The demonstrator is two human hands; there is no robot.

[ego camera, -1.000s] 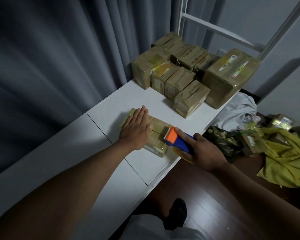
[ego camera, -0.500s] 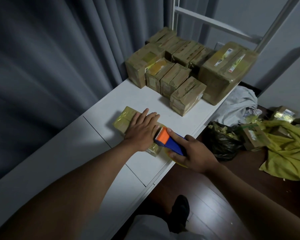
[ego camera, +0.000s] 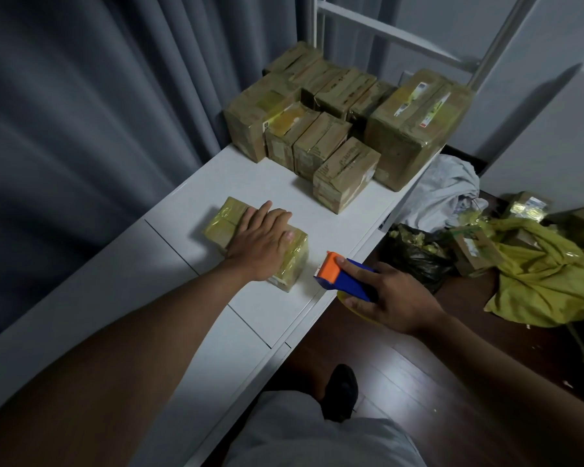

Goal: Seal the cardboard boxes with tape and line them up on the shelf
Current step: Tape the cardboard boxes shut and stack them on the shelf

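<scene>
A flat cardboard box (ego camera: 225,219) wrapped in yellowish tape lies on the white shelf top (ego camera: 270,308). My left hand (ego camera: 262,242) rests flat on it with straight fingers. To its right, my right hand (ego camera: 388,298) grips a blue and orange tape dispenser (ego camera: 343,276), whose orange head sits just off the box's near right corner, apart from it. Several taped cardboard boxes (ego camera: 344,171) stand in rows at the far end of the shelf top, with one large box (ego camera: 415,129) at the right.
Grey curtains (ego camera: 81,112) hang along the left. A white metal frame (ego camera: 385,32) rises behind the boxes. On the dark wood floor to the right lie a white cloth (ego camera: 442,193), a black bag (ego camera: 415,254), a yellow sheet (ego camera: 547,274) and loose small boxes (ego camera: 476,251).
The tape dispenser has come off the box's top and moved right and toward me, clear of the box. My left hand stays flat on the box.
</scene>
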